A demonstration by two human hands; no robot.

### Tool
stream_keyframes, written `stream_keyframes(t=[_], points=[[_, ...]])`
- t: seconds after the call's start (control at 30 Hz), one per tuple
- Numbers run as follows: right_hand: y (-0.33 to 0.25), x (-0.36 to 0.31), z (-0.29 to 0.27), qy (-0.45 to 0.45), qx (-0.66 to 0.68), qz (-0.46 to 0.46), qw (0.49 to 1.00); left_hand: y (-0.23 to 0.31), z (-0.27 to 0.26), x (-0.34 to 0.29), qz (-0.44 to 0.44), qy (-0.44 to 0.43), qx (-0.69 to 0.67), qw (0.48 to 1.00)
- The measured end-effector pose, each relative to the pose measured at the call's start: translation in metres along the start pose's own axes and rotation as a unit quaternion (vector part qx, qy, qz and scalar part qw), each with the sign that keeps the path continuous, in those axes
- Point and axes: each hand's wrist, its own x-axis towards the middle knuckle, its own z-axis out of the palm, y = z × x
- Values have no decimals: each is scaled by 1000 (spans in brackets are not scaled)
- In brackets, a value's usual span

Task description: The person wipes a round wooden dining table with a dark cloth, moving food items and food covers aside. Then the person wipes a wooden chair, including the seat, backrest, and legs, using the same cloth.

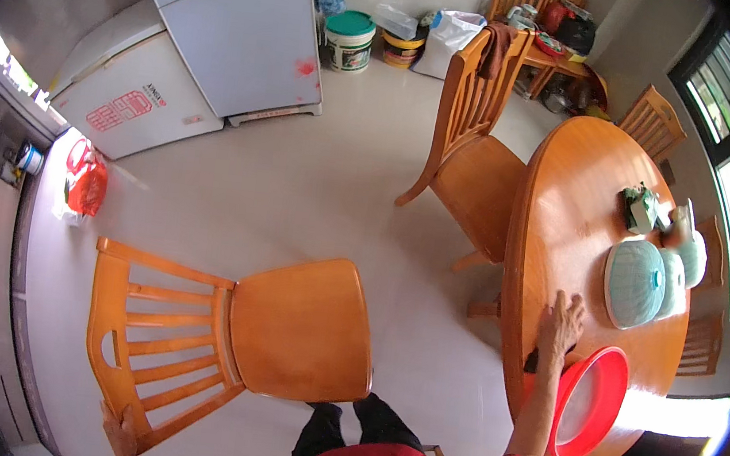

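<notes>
A wooden chair stands in front of me with its slatted back to the left. At the near end of its top rail, my left hand is closed on the chair back, partly cut off at the edge of the view. My right hand rests on the round wooden table, fingers spread and holding nothing. Just nearer than that hand, a red basin with a pale inside sits on the tabletop. A small dark thing by my wrist is too hidden to name.
Pale-green domed food covers and a tissue pack are on the table. Another chair stands at its far left side. Farther off are a fridge, a chest freezer, a lidded bucket and a red bag.
</notes>
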Motion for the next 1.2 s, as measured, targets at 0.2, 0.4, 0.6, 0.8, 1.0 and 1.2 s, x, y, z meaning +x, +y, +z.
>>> stream_keyframes(t=[0.2, 0.4, 0.6, 0.8, 1.0, 1.2], points=[[-129, 40, -8, -38, 422, -101, 900, 23, -6, 5, -92, -26, 115, 989], [-219, 242, 27, 11, 563, -118, 818, 19, 19, 3, -179, 60, 73, 979], [-297, 465, 56, 184, 565, -130, 794, 49, 34, 19, -259, 113, 101, 954], [-343, 562, 71, 125, 620, -172, 755, 15, 25, 1, -312, 156, 102, 932], [-308, 545, 72, 121, 582, -169, 786, 55, 36, 31, -314, 141, 130, 930], [-335, 356, -17, -61, 770, -185, 608, 53, 2, 13, -249, 69, 196, 946]])
